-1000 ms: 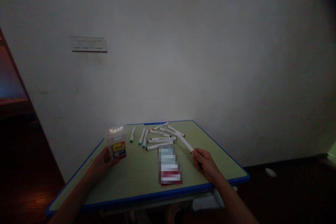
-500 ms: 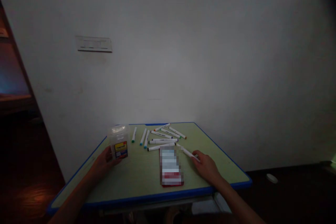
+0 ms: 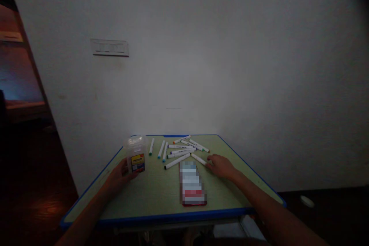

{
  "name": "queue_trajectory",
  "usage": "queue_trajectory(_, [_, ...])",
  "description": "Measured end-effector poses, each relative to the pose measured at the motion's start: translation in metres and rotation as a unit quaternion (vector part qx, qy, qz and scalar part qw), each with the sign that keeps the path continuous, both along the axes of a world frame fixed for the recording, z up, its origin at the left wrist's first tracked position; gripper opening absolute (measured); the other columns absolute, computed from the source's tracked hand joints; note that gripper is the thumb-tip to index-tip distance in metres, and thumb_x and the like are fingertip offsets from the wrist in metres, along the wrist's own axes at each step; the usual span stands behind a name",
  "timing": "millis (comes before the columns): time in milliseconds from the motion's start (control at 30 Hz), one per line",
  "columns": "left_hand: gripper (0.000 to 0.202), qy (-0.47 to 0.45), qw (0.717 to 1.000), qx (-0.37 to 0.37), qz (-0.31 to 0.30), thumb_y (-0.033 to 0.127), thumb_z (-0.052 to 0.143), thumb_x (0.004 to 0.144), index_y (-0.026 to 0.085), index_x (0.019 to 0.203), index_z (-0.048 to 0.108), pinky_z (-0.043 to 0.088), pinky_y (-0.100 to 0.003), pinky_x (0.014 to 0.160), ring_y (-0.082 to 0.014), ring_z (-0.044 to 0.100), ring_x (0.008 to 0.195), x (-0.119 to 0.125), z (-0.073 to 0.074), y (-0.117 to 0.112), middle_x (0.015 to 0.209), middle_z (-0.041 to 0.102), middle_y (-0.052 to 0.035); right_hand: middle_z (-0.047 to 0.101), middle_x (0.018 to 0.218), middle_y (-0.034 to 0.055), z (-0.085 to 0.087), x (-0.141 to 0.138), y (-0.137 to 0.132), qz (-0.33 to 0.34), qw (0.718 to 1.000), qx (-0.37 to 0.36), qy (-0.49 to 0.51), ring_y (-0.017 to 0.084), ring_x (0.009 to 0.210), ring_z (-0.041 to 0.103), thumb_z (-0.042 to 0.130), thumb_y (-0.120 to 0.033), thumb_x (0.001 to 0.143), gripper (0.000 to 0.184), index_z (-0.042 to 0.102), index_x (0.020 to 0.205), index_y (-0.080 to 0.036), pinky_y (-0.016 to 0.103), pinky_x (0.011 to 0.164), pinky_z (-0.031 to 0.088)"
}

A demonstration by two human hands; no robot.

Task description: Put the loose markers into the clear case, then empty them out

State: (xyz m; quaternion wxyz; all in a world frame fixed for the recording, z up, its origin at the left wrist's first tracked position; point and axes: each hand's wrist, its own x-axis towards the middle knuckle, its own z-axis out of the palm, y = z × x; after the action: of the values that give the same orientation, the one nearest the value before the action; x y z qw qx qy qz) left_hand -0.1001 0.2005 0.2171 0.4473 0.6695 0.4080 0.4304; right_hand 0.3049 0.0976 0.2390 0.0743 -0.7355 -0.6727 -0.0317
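Note:
My left hand (image 3: 122, 173) is wrapped round the lower side of a clear plastic marker box (image 3: 137, 148), which stands upright at the table's left and bears a yellow and dark label. My right hand (image 3: 221, 166) is closed at the near end of a white marker (image 3: 198, 158), its fingers hiding that end. The marker's far end reaches a dark-capped marker (image 3: 177, 161). Several more white markers (image 3: 181, 147) with coloured caps lie in a loose pile behind. Left of the pile, a green-capped marker (image 3: 151, 147) and two blue-capped markers (image 3: 161, 149) lie apart.
A phone (image 3: 192, 184) with a blurred screen and red edge lies between my hands. The pale green table (image 3: 155, 200) has a blue rim and stands against a grey wall (image 3: 201, 65). A white oval object (image 3: 307, 201) lies on the floor at right.
My right hand has pushed its marker left and away against the others, and its fingers cover more of it. The dark-capped marker and some beside it have turned. The view has shifted slightly.

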Motion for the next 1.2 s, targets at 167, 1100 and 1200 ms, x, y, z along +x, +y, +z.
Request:
queue_trajectory(167, [0.069, 0.012, 1.000, 0.000, -0.001, 0.040, 0.079, 0.064, 0.017, 0.121, 0.048, 0.045, -0.050, 0.107, -0.0325, 0.061, 0.117, 0.000, -0.001, -0.001, 0.128, 0.063, -0.0163, 0.066, 0.118, 0.0095, 0.024, -0.013, 0.047, 0.093, 0.995, -0.008, -0.021, 0.022, 0.107, 0.062, 0.049, -0.023, 0.090, 0.037, 0.063, 0.124, -0.024, 0.031, 0.088, 0.043])
queue_trajectory(1100, [0.074, 0.011, 1.000, 0.002, 0.016, 0.043, 0.083, 0.056, 0.017, 0.117, 0.051, 0.044, -0.054, 0.107, -0.0350, 0.062, 0.115, 0.002, 0.001, 0.001, 0.125, 0.065, -0.0171, 0.065, 0.125, 0.0152, -0.054, -0.056, -0.072, 0.003, 0.901, 0.103, 0.422, 0.027, 0.103, 0.065, 0.050, -0.042, 0.084, 0.061, 0.052, 0.136, -0.011, 0.038, 0.091, 0.049])
queue_trajectory(1200, [0.071, 0.008, 1.000, -0.003, 0.010, 0.041, 0.082, 0.058, 0.020, 0.118, 0.051, 0.044, -0.056, 0.107, -0.0353, 0.062, 0.115, 0.000, 0.001, 0.002, 0.125, 0.065, -0.0157, 0.063, 0.129, 0.0137, -0.049, -0.064, -0.070, 0.005, 0.912, 0.109, 0.395, 0.029, 0.112, 0.061, 0.053, -0.043, 0.082, 0.063, 0.051, 0.137, -0.013, 0.041, 0.096, 0.045])
